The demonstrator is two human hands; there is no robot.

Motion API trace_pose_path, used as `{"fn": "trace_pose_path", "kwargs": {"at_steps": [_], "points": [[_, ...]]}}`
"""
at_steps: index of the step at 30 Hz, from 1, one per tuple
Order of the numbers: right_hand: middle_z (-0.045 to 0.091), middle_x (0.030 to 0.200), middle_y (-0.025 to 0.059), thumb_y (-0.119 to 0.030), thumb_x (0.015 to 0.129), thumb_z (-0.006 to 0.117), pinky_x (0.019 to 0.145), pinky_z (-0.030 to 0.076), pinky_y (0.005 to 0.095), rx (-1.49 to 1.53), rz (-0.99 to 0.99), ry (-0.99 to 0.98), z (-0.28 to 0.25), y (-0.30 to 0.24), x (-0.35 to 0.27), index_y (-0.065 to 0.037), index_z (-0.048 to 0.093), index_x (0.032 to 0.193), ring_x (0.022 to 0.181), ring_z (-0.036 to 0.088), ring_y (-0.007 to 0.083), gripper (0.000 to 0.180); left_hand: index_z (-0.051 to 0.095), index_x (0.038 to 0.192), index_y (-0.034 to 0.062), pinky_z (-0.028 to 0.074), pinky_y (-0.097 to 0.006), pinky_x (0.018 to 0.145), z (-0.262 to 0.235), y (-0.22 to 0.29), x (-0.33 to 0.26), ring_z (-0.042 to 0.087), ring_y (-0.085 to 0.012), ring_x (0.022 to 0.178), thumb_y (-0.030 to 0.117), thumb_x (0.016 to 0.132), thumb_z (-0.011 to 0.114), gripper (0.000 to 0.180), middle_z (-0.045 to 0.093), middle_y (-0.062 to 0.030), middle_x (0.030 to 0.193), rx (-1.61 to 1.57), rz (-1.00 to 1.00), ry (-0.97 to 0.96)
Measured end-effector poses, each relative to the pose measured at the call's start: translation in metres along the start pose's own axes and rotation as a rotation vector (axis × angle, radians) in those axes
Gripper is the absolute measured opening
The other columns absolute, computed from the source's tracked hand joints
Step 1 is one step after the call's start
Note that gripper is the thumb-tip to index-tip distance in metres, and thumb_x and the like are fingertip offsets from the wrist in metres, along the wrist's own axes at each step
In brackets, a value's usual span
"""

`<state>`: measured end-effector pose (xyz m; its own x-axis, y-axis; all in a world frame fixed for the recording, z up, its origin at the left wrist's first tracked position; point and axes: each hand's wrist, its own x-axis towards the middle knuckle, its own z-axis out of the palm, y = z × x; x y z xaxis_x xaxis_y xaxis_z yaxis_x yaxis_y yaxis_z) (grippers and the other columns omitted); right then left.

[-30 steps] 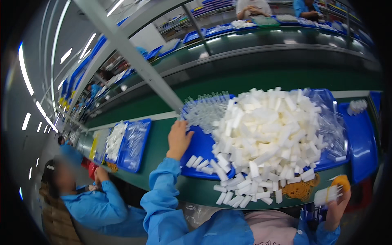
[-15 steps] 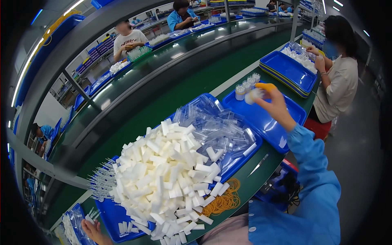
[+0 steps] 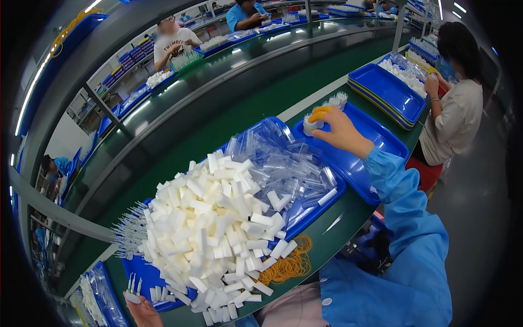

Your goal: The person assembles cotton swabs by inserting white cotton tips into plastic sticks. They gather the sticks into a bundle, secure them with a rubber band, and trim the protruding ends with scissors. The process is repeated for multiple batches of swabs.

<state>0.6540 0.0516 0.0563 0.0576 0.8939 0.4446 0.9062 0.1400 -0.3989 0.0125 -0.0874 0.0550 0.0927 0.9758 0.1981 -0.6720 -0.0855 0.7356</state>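
White bundle [image 3: 311, 125] with orange band pinched in right hand [image 3: 342, 131] over far-right blue tray [image 3: 381, 143]; left hand [image 3: 143, 308] near-left, grip unclear.

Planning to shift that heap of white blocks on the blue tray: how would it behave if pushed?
The white blocks look like light foam, so probably easy to shove. They are piled loose and spill over the blue tray edge, so a push would likely scatter some.

Bright overhead strips; rim warped, perhaps blurred
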Motion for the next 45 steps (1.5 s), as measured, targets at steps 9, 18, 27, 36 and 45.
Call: {"fn": "trace_pose_path", "kwargs": {"at_steps": [9, 18, 27, 36, 45], "points": [[0.060, 0.096, 0.0067, -0.016, 0.073, 0.070, 0.082, 0.041, 0.0384, 0.207, -0.380, -0.189, 0.009, -0.084, -0.057, -0.010, 0.065, 0.085, 0.092, 0.053, 0.0264, 0.014, 0.034, 0.137, 0.0065, 0.057, -0.032, 0.076, 0.025, -0.034, -0.036, 0.062, -0.0255, 0.099, 0.015, 0.096, 0.047, 0.044, 0.049, -0.0140, 0.129, 0.132, 0.095, 0.296], [0.057, 0.092, 0.0054, -0.016, 0.070, 0.071, 0.078, 0.038, 0.0366, -0.151, -0.434, -0.246, 0.047, -0.126, -0.075, -0.010, 0.063, 0.085, 0.092, 0.052, 0.0233, 0.018, 0.032, 0.134, 0.0047, 0.049, -0.024, 0.062, 0.084, -0.092, -0.056, 0.055, -0.0179, 0.083, 0.020, 0.088, 0.060, 0.056, 0.049, -0.0136, 0.117, 0.105, 0.050, 0.279], [0.061, 0.094, 0.0073, -0.008, 0.087, 0.056, 0.072, 0.048, 0.0279, 0.995, 0.287, -0.159, -0.002, -0.172, -0.141, -0.003, 0.059, 0.106, 0.084, 0.060, 0.0153, 0.020, 0.061, 0.085, 0.0024, 0.051, -0.028, 0.072, 0.139, -0.122, -0.055, 0.059, -0.0169, 0.080, -0.006, 0.063, 0.077, 0.028, 0.053, -0.0090, 0.090, 0.531, -0.117, 0.006], [0.063, 0.101, 0.0073, -0.015, 0.092, 0.057, 0.085, 0.046, 0.0277, 1.737, 0.670, -0.153, 0.029, -0.186, -0.196, 0.002, 0.058, 0.109, 0.093, 0.058, 0.0127, 0.024, 0.067, 0.086, 0.0042, 0.043, -0.026, 0.070, 0.171, -0.145, -0.034, 0.054, -0.0158, 0.080, 0.000, 0.071, 0.073, 0.017, 0.056, -0.0097, 0.091, 0.756, -0.220, -0.425], [0.063, 0.098, 0.0059, -0.015, 0.088, 0.061, 0.083, 0.044, 0.0282, 1.457, 0.413, -0.388, 0.011, -0.185, -0.185, 0.001, 0.065, 0.097, 0.090, 0.057, 0.0141, 0.018, 0.068, 0.095, 0.0043, 0.048, -0.027, 0.070, 0.167, -0.144, -0.026, 0.058, -0.0187, 0.084, 0.002, 0.072, 0.073, 0.024, 0.060, -0.0077, 0.092, 0.752, -0.256, -0.542]]}}
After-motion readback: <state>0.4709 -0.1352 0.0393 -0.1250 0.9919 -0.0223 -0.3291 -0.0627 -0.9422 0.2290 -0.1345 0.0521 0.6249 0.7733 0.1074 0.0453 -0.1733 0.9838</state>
